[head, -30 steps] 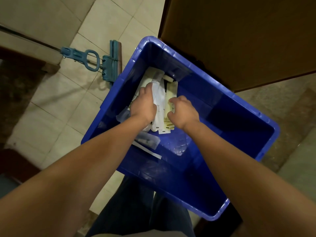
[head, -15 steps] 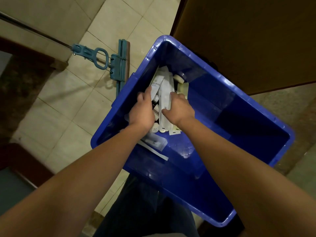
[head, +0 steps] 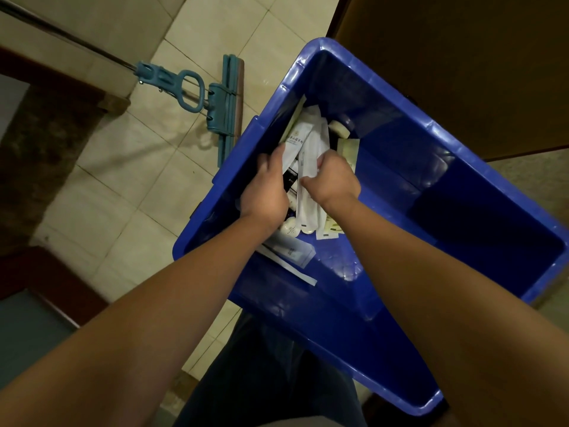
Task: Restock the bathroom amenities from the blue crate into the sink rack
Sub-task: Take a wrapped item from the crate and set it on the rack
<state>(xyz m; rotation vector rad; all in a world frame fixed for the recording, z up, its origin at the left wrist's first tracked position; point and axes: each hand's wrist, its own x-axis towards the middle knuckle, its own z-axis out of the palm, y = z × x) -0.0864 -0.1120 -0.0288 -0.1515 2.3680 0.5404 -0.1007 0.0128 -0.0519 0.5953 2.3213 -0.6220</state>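
1. Both hands reached into the blue crate (head: 400, 143) at frame centre.
2. The left hand (head: 266, 192) curled its grip around white packets (head: 295, 143) by the crate's left wall.
3. The right hand (head: 334, 180) pinched a long white sachet (head: 308, 195) lying between the hands.

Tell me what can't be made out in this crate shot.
- Sink rack: not in the head view at all.
- Print on the white sachets: too small to read.
- Items under the left hand and right hand: covered by them.
- Blue crate near corner: cut by forearm.
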